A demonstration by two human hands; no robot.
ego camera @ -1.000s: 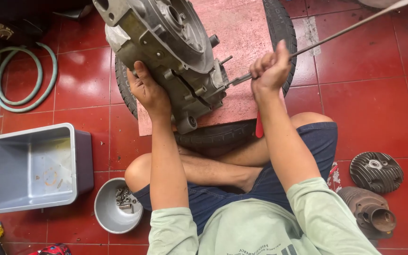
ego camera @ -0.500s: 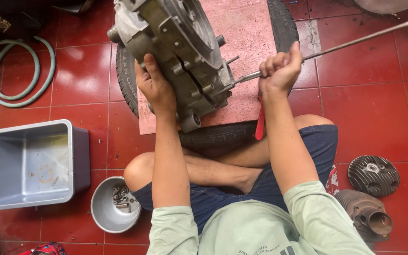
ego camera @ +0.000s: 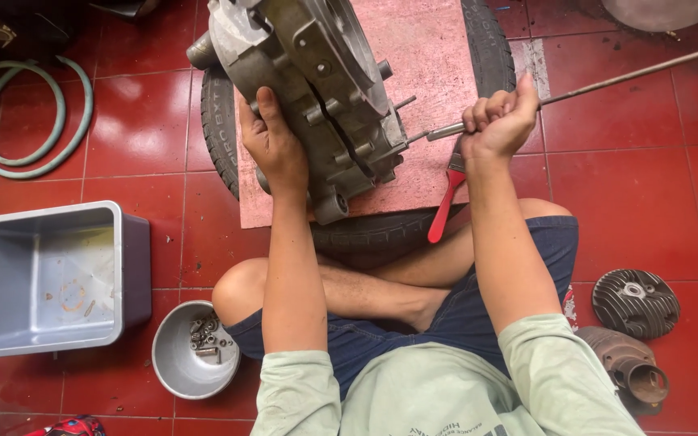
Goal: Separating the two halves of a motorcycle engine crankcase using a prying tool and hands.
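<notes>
No packages, labels, signs or screens on this workshop floor.
Only raised lettering moulded into the black tyre point(ego camera: 218, 129) sidewall, far left of centre.

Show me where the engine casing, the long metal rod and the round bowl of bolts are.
engine casing point(ego camera: 317, 89), head view, on its grey side wall.
long metal rod point(ego camera: 632, 74), head view, on the bare shaft beyond the fist.
round bowl point(ego camera: 173, 367), head view, on its bare inner wall.

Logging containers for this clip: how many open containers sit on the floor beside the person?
2. A grey rectangular tub stands at the left, and a round grey bowl holding small metal parts sits beside the person's knee. Others may lie outside the frame.
</notes>
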